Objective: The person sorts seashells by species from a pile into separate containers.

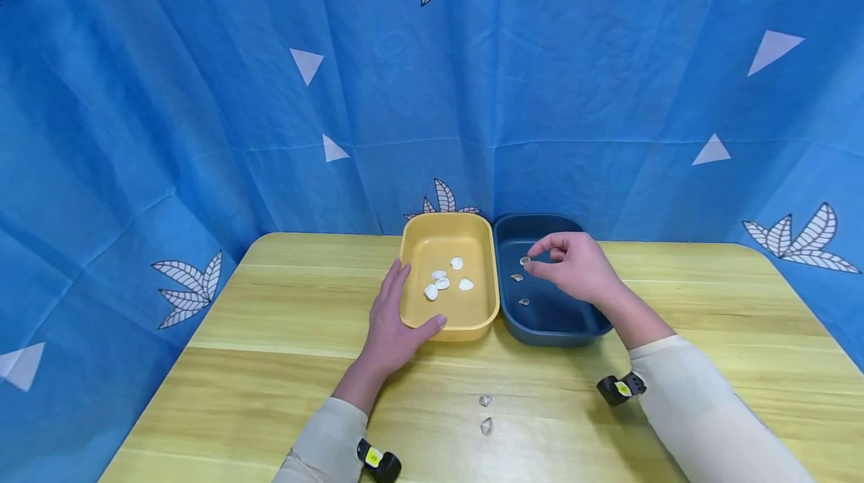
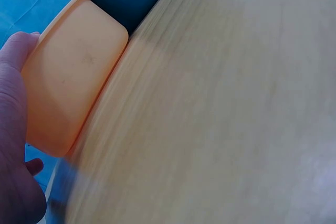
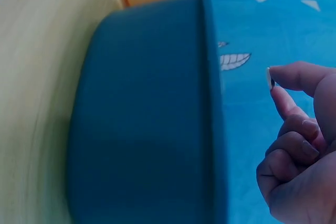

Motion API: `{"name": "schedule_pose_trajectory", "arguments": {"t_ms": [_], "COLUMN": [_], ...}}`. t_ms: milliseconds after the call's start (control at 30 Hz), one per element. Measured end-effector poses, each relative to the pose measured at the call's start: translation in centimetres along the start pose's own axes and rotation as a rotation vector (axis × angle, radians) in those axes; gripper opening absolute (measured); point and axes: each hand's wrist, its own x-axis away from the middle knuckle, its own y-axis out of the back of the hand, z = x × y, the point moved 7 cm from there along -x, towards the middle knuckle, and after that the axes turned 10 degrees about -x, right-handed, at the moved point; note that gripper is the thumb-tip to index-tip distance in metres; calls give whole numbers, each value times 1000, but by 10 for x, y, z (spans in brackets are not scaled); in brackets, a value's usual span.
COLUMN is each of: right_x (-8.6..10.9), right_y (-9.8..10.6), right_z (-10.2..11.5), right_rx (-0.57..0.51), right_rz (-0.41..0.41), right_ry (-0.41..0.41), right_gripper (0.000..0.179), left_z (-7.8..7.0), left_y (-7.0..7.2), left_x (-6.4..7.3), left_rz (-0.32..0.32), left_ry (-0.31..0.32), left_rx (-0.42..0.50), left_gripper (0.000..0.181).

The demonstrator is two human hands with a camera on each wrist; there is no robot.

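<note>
My right hand (image 1: 574, 267) is over the dark blue tray (image 1: 550, 338) and pinches a small seashell (image 3: 270, 78) between thumb and index finger. Its other fingers are curled in toward the palm. Two small brownish shells (image 1: 517, 277) lie on the floor of that tray. With fingers spread, my left hand (image 1: 394, 322) rests at the near left corner of the yellow tray (image 1: 466, 333), its thumb on the front rim and its fingers along the left side. Several white shells (image 1: 466, 284) lie inside the yellow tray.
Two more small shells (image 1: 487, 426) lie on the wooden table (image 1: 270, 370) in front of the trays. The trays stand side by side near the table's back edge. Behind them hangs a blue curtain (image 1: 574, 93) with leaf and triangle prints.
</note>
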Motion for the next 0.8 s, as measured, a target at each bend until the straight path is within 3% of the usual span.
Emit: {"name": "schedule_pose_trajectory", "arguments": {"t_ms": [333,800], "right_x": [-20,-22], "right_y": [-7,-16], "right_z": [-30,-55], "right_rx": [-7,-38], "right_rz": [-7,-33], "right_ry": [-81,-157], "right_gripper": [21,20], "left_z": [1,2], "left_y": [0,0], "left_x": [0,0], "left_rz": [5,7], "left_ry": [8,8], "left_rx": [0,3], "left_gripper": [101,101]}}
